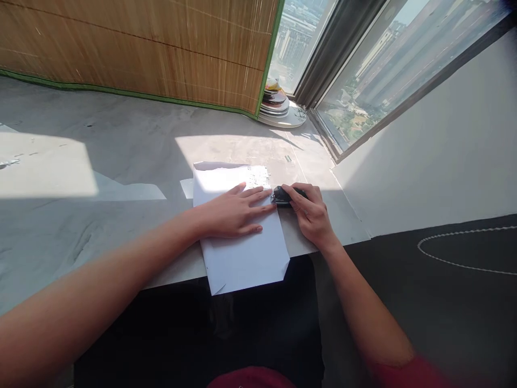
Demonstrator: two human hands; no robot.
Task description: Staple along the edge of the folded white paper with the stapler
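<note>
White paper sheets (pixel 246 258) lie on the grey ledge, their lower end sticking out past its front edge, with corners bent. My left hand (pixel 238 213) rests flat on the paper, fingers spread toward the right. A black stapler (pixel 283 196) sits at the paper's right edge, its front end by my left fingertips. My right hand (pixel 313 213) is closed round the stapler from the right. Whether the paper is between the stapler's jaws is hidden. Some dark print shows on the sunlit upper right part of the paper.
Stacked plates (pixel 283 110) stand in the window corner behind. A bamboo blind (pixel 141 48) with green trim hangs along the back. Small green-marked bits (pixel 288 159) lie beyond the stapler. A white wall (pixel 436 145) rises on the right, with a beaded cord (pixel 448 262) below it.
</note>
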